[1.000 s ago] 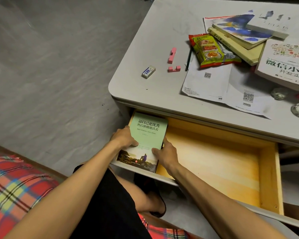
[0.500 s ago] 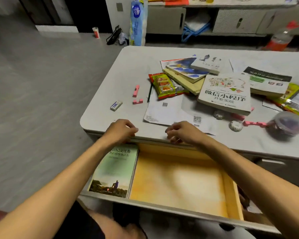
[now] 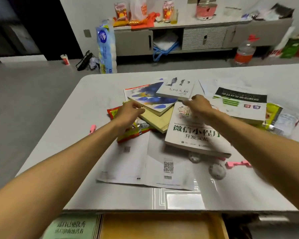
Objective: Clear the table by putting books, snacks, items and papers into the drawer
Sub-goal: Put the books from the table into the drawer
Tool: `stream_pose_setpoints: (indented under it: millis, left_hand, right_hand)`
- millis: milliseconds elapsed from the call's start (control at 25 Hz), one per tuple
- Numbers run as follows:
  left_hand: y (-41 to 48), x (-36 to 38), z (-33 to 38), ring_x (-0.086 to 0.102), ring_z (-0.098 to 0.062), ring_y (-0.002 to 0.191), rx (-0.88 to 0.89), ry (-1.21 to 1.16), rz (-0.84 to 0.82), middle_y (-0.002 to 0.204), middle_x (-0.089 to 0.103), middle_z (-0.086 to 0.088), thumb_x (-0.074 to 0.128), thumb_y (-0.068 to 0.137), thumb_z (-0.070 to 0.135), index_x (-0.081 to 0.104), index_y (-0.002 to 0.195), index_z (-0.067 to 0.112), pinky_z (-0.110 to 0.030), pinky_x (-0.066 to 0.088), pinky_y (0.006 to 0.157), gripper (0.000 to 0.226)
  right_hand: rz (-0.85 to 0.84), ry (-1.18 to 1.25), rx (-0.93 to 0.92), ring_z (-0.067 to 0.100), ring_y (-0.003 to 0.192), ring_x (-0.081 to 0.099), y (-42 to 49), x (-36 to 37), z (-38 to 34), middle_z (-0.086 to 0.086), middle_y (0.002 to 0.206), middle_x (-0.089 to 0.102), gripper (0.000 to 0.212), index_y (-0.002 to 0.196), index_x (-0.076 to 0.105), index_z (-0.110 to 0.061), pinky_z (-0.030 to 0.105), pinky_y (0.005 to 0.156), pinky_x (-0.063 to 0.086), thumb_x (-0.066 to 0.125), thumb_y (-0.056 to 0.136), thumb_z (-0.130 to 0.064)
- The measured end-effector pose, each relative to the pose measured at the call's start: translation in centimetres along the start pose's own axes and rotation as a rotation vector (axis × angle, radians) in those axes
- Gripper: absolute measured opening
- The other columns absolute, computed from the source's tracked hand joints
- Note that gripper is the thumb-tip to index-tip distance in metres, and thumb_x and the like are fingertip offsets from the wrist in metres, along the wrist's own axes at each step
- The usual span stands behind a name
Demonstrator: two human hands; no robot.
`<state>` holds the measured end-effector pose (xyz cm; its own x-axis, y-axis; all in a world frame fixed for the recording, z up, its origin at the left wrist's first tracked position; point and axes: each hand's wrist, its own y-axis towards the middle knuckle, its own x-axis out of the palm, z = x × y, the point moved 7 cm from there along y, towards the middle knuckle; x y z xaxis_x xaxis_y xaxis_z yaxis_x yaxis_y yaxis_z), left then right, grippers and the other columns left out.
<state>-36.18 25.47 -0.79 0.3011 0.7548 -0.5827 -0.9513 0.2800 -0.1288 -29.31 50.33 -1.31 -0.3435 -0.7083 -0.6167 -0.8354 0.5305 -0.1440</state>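
step in hand: pick-up of the next book from the pile at the centre of the frame. one green book already lies in the left end of the open drawer at the bottom edge of the frame. the rest of the drawer floor in view is bare.

hand state: both arms are extended over the table. the left hand has its fingers loosely curled and clasps nothing. its fingertips sit at the left edge of the blue-patterned book. the right hand is also loosely curled and holds nothing. it hovers at the near right corner of the small white book, above the top of the large white book. motion blur hides whether either hand touches a cover.

position of the work: the blue-patterned book lies between the two hands. the small white book overlaps its upper right corner, and a cream book lies beneath it. a snack packet lies under the left wrist. the papers lie nearer the bottom of the frame.

next move, as judged: close both hands on opposite edges of the stack. the lift must keep the small white book level, as it is likely to slide off. the load then goes down into the drawer, beside the green book.
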Motion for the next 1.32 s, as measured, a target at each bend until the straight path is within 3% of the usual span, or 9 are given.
stream_pose_setpoints:
  millis: [120, 320, 480, 640, 800, 920, 1080, 1200, 1320]
  left_hand:
    - [6.4, 1.8, 0.8, 0.055, -0.027, 0.116, 0.034, 0.250, 0.019, 0.133, 0.057, -0.008, 0.063, 0.090, 0.043, 0.053, 0.132, 0.012, -0.037, 0.046, 0.091, 0.053]
    - [14.0, 2.9, -0.7, 0.054, -0.034, 0.119, -0.023, 0.606, -0.024, 0.136, 0.054, -0.012, 0.067, 0.070, 0.072, 0.039, 0.140, 0.013, -0.046, 0.048, 0.096, 0.096]
    - [15.8, 3.1, -1.2, 0.059, -0.026, 0.099, -0.068, 0.548, -0.049, 0.109, 0.061, -0.007, 0.076, 0.064, 0.067, 0.050, 0.120, 0.012, -0.038, 0.051, 0.083, 0.083]
    - [15.8, 0.9, 0.3, 0.056, -0.029, 0.080, -0.026, 0.594, 0.094, 0.092, 0.062, -0.012, 0.073, 0.077, 0.054, 0.061, 0.093, 0.008, -0.033, 0.039, 0.064, 0.050]
    - [11.7, -0.7, 0.8, 0.057, -0.018, 0.049, -0.156, 0.016, 0.006, 0.077, 0.061, -0.013, 0.060, 0.095, 0.023, 0.058, 0.095, 0.002, -0.022, 0.040, 0.039, 0.021]
    - [5.0, -1.7, -1.1, 0.059, -0.010, 0.036, -0.283, -0.310, -0.035, 0.071, 0.064, -0.012, 0.053, 0.099, 0.018, 0.058, 0.094, 0.002, -0.014, 0.036, 0.031, 0.017]
    - [-3.5, -3.4, -4.6, 0.058, -0.022, 0.055, -0.284, -0.096, -0.014, 0.078, 0.062, -0.012, 0.058, 0.091, 0.012, 0.060, 0.089, 0.009, -0.024, 0.047, 0.051, 0.004]
    - [-8.8, -6.5, -3.5, 0.059, -0.027, 0.084, -0.192, 0.057, 0.158, 0.090, 0.061, -0.001, 0.060, 0.091, 0.026, 0.057, 0.098, 0.018, -0.031, 0.044, 0.067, 0.012]
    - [-15.5, -5.5, -2.0, 0.069, -0.022, 0.090, -0.182, -0.330, -0.095, 0.100, 0.071, -0.001, 0.055, 0.096, 0.041, 0.059, 0.112, 0.018, -0.029, 0.052, 0.067, 0.028]
  right_hand:
    - [0.022, 0.092, 0.075, 0.029, 0.105, 0.056, 5.8, 0.6, 0.3, 0.014, 0.117, 0.059, 0.052, 0.128, 0.053, 0.000, 0.031, 0.079, 0.044, 0.061, 0.093, -0.038]
    - [-0.003, 0.139, 0.190, 0.031, 0.106, 0.061, 12.4, 2.0, 1.0, 0.011, 0.121, 0.061, 0.057, 0.123, 0.060, -0.003, 0.035, 0.083, 0.052, 0.072, 0.084, -0.042]
    - [0.047, 0.283, 0.270, 0.024, 0.083, 0.060, 14.0, 2.1, 2.2, 0.011, 0.101, 0.064, 0.030, 0.103, 0.060, -0.007, 0.031, 0.063, 0.048, 0.077, 0.083, -0.022]
    - [0.143, 0.573, 0.246, 0.026, 0.092, 0.065, 12.8, 0.3, 1.9, 0.014, 0.105, 0.066, 0.021, 0.111, 0.058, -0.004, 0.041, 0.077, 0.060, 0.060, 0.091, -0.009]
    - [0.116, 0.880, 0.327, 0.022, 0.087, 0.066, 6.4, -1.5, 1.4, 0.010, 0.101, 0.062, 0.021, 0.117, 0.056, -0.004, 0.030, 0.055, 0.061, 0.054, 0.097, -0.010]
    - [0.041, 1.003, 0.380, 0.022, 0.089, 0.064, -0.2, -2.0, 1.5, 0.011, 0.102, 0.061, 0.015, 0.109, 0.056, -0.001, 0.030, 0.062, 0.060, 0.053, 0.099, -0.012]
    - [-0.044, 0.984, 0.329, 0.022, 0.093, 0.064, -9.3, -1.9, 0.9, 0.007, 0.102, 0.064, 0.001, 0.100, 0.050, -0.012, 0.039, 0.075, 0.059, 0.051, 0.100, -0.011]
    - [-0.148, 0.921, 0.222, 0.024, 0.096, 0.069, -15.5, -0.3, -0.1, 0.005, 0.105, 0.072, 0.013, 0.109, 0.055, -0.017, 0.043, 0.084, 0.055, 0.052, 0.099, -0.009]
    - [-0.280, 0.853, 0.196, 0.026, 0.100, 0.071, -21.7, 3.4, -0.3, 0.010, 0.114, 0.072, 0.027, 0.124, 0.053, -0.014, 0.040, 0.084, 0.057, 0.055, 0.097, -0.008]
